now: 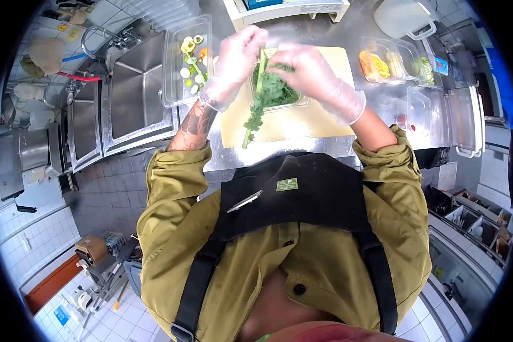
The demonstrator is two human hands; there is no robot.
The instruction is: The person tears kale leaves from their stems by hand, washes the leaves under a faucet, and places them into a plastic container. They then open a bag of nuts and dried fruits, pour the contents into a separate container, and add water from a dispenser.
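A kale leaf (256,112) with a long pale stem hangs at a slant over the near left part of the cutting board (330,122). My left hand (237,60), in a clear glove, is closed in a pinch at the stem's upper end. Curled beside the stem is my gloved right hand (310,71), above a clear container (303,103) of torn green leaves (280,93). What lies between the right fingers is hidden and slightly blurred. The container stands on the board.
Left of the board, a clear tub (174,85) holds cut vegetables, beside a metal sink (137,94). To the right are containers of yellow slices (376,65) and green slices (423,71), plus a tub (416,111) with small red bits. A white rack (288,16) stands behind.
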